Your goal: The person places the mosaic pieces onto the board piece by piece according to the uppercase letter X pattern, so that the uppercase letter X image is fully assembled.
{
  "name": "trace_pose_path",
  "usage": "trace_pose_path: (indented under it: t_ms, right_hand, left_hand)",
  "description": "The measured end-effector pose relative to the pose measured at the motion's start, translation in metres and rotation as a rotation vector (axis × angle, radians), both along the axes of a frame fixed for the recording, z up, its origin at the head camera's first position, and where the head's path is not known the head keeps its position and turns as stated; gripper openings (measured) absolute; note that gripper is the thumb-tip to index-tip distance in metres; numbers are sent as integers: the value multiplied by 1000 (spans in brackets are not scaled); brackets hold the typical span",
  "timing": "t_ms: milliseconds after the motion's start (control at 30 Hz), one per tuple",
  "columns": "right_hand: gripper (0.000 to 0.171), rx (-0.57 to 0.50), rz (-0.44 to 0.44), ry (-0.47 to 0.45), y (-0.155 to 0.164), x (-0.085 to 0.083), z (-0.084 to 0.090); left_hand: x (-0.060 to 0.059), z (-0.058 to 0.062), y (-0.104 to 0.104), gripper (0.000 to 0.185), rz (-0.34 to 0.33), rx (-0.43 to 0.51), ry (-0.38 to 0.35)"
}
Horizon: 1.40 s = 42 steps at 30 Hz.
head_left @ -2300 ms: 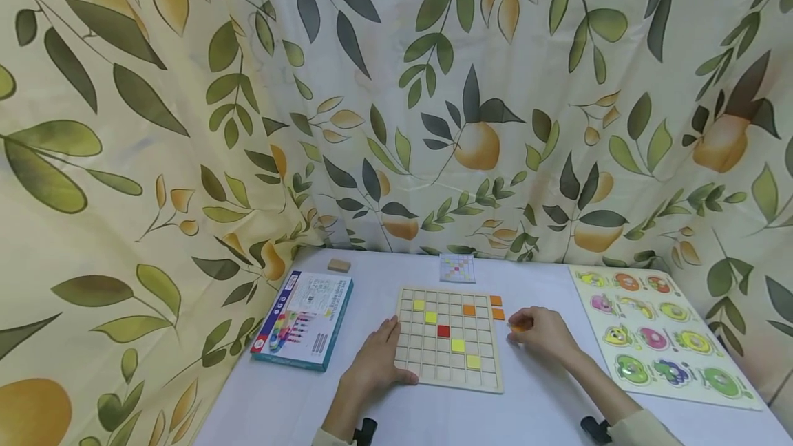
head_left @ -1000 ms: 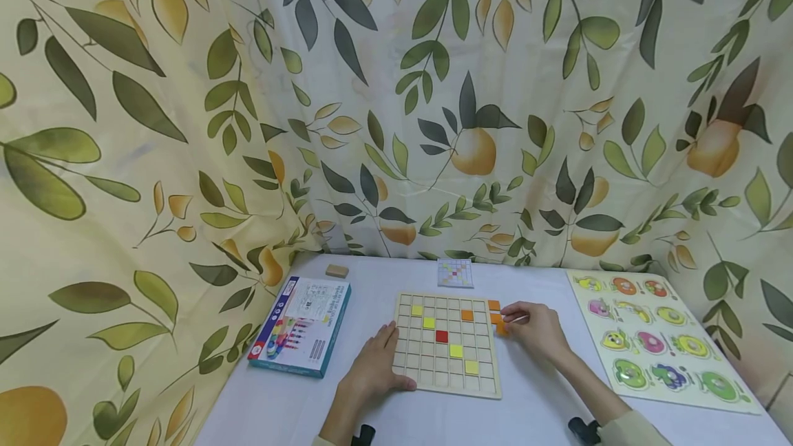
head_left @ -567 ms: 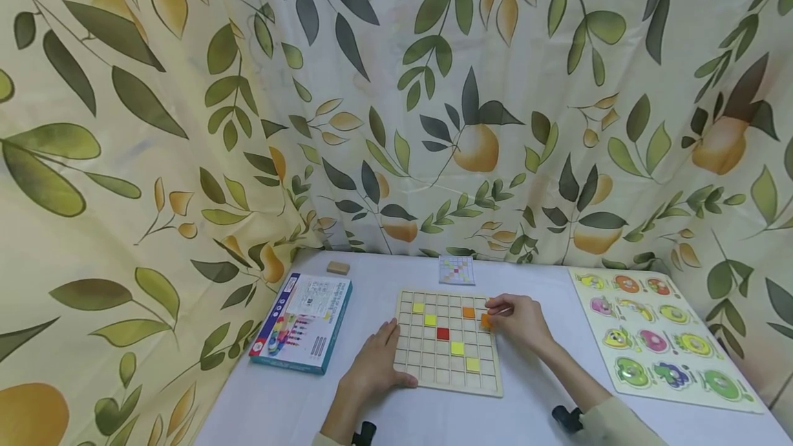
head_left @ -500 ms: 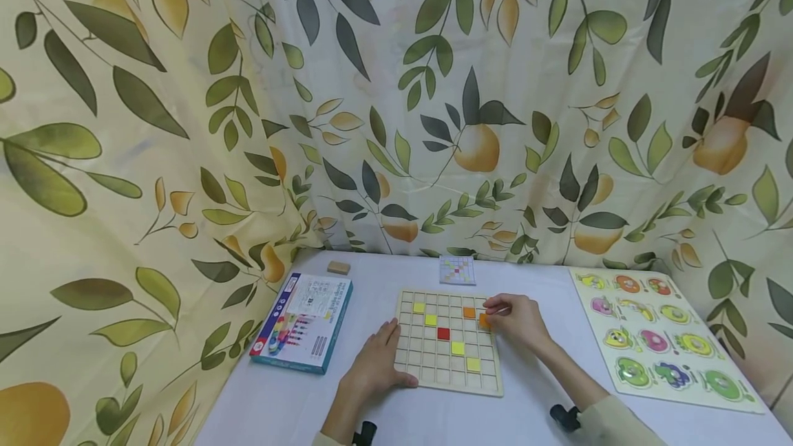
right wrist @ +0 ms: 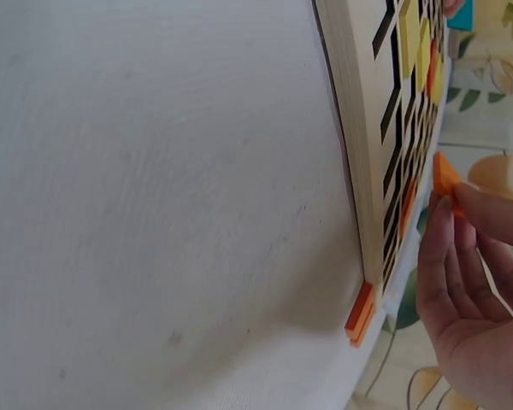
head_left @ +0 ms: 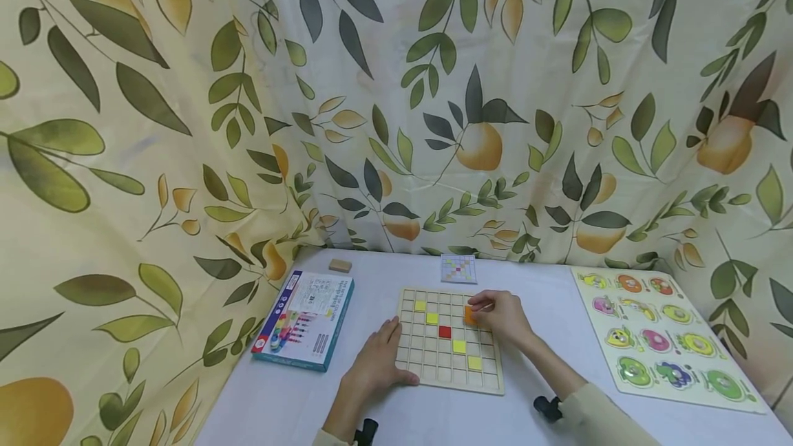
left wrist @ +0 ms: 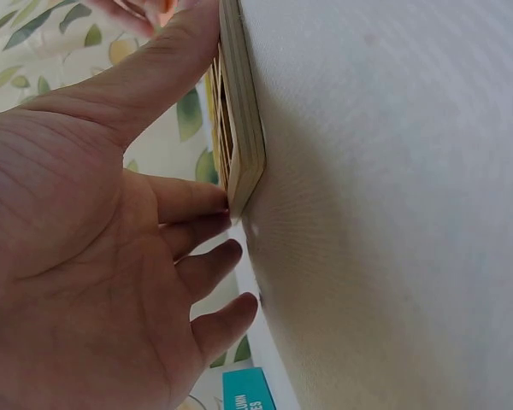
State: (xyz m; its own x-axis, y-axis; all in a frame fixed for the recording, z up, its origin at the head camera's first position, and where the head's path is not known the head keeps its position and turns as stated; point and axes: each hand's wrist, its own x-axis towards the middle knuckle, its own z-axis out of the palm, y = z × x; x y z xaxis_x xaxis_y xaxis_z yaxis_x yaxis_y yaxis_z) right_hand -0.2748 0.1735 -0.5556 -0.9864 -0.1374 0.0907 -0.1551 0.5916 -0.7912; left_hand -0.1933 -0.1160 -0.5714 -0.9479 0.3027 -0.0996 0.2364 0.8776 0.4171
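Note:
A square wooden grid board [head_left: 434,372] lies on the white table, with yellow tiles and one red tile [head_left: 445,332] in its cells. My left hand [head_left: 374,360] rests at its left side and near corner, fingers fairly straight and thumb along the near edge. Above the upper right part of the board, my right hand [head_left: 504,316] pinches an orange tile [right wrist: 445,177] between thumb and fingertips. Beneath it, another orange tile [right wrist: 409,207] sits on the board. More orange tiles [right wrist: 359,314] lie against the board's edge in the right wrist view; my right hand hides them in the head view.
A teal-edged box [head_left: 303,319] lies left of the board, with a small wooden block [head_left: 340,265] behind it. Past the far edge sits a small pattern card [head_left: 458,268]. A fruit picture puzzle board [head_left: 657,339] takes up the right side. Patterned curtain [head_left: 396,88] surrounds the table.
From the tiles right of the board, my right hand has carried an orange tile left, over the right column and onward above the upper right cells. My left hand has stayed put.

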Motion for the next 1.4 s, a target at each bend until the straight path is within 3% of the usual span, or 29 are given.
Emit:
trace_pose_path:
  t_ms: [533,933,1167,1400]
  right_hand:
    - [16,15,18,-7,-17,-7,-11]
    - [15,131,50,65,-28,1,-10]
    - [14,133,98,88,-22,4,-9]
    - [16,117,37,72,-2,4,-5]
  left_hand:
    - [1,4,1,119,7,-4,-10]
    - [1,6,0,118,6,3,-15]
    - [0,2,0,118,15,-3,-25]
    - [0,1,0,118,11,-5,-13]
